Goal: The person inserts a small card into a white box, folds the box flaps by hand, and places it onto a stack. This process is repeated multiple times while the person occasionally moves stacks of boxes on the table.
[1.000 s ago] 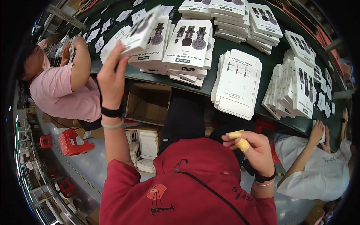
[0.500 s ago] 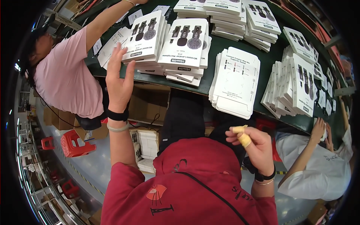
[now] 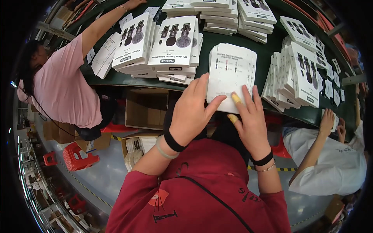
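A stack of flat white printed cartons (image 3: 233,64) lies at the table's front edge, straight ahead of me. My left hand (image 3: 190,112) is at the stack's left side, fingers stretched along its edge and thumb reaching over the near end. On the near right part of the top carton rests my right hand (image 3: 250,122), its fingers spread. Yellow tape wraps its thumb and one finger. Neither hand is closed around the stack.
White boxes with microphone pictures (image 3: 175,42) are piled left of the stack, with more piles (image 3: 305,73) on the right and behind. Co-workers sit either side, one in a pink shirt (image 3: 64,85), one in white (image 3: 326,159). A red stool (image 3: 77,155) stands on the floor.
My left hand came down from beside the left pile to the carton stack's left side. My right hand rose from near my lap onto the top carton. The whole view shifted slightly.
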### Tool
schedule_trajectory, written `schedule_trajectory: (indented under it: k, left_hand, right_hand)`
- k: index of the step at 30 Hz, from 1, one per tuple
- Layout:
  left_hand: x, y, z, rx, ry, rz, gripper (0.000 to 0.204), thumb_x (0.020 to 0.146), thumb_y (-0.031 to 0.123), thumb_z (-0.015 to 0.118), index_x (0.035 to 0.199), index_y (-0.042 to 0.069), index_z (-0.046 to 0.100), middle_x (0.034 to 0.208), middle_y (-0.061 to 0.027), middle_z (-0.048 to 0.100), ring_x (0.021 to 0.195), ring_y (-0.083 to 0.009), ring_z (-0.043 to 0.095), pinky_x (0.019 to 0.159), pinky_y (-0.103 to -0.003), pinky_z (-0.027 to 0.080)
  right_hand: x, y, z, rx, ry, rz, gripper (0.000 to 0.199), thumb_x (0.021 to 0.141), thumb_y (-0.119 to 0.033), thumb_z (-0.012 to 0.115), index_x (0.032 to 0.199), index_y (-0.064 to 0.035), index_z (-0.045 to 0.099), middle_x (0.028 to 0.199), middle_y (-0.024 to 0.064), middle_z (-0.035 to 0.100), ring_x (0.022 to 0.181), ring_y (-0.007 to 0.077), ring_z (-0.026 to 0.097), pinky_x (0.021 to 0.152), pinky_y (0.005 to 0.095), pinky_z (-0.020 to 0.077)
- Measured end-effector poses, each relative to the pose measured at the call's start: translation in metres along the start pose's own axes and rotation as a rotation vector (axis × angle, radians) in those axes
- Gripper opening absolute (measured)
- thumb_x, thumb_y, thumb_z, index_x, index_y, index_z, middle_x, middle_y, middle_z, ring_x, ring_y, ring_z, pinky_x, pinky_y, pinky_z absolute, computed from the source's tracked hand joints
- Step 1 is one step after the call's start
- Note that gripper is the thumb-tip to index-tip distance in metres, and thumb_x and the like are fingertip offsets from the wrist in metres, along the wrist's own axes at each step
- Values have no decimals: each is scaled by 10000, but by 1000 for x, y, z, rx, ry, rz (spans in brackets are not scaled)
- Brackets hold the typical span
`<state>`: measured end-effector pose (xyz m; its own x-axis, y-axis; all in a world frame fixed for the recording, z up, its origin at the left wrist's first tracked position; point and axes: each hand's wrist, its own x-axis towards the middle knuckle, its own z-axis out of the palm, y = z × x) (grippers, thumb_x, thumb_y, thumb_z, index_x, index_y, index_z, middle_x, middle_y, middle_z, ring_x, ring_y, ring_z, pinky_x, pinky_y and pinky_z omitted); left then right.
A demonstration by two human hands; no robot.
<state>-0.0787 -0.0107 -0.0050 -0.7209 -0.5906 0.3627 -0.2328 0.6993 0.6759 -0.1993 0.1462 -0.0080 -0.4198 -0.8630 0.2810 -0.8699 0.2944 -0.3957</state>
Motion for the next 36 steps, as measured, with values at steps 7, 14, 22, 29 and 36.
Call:
schedule_trajectory:
  k: [7,14,22,29,36]
  left_hand:
    - [-5,-5,7,-50,-118,-165,569,903,209,733,1339,-75,503,806,-82,593,701,-166,592,609,-271,478]
    - [-3,-15,7,-644,-161,-435,551,941,221,697,1349,-92,499,785,-29,598,652,-85,550,589,-247,462]
    - [1,-2,-3,-1122,-249,-601,424,993,185,629,1330,-55,539,1014,-52,683,868,-94,632,770,-251,526]
    - [-5,-7,2,-1327,-182,-504,320,1021,138,574,1292,-32,573,1170,-81,679,1012,-116,644,880,-269,527]
    - [-27,2,-8,-1075,-293,-386,274,1021,106,557,1253,-36,589,1143,-65,683,1000,-118,639,874,-261,513]
  right_hand:
    - [-19,-1,-11,79,12,-36,479,753,47,704,1216,-74,682,1436,155,521,1374,408,424,1072,455,430]
    - [-21,6,-7,126,138,-116,423,750,89,681,1147,-54,716,1331,144,616,1286,398,535,1019,413,486]
    - [-26,1,-3,94,321,-182,407,747,82,696,1137,-33,718,1334,169,612,1307,418,520,998,424,505]
    - [-26,-20,-29,97,126,-285,370,801,-39,733,1168,-23,689,1342,176,601,1161,421,600,922,434,528]
    - [12,-16,-44,42,315,-166,323,814,-106,775,1098,6,669,1231,155,637,897,305,624,756,341,517]
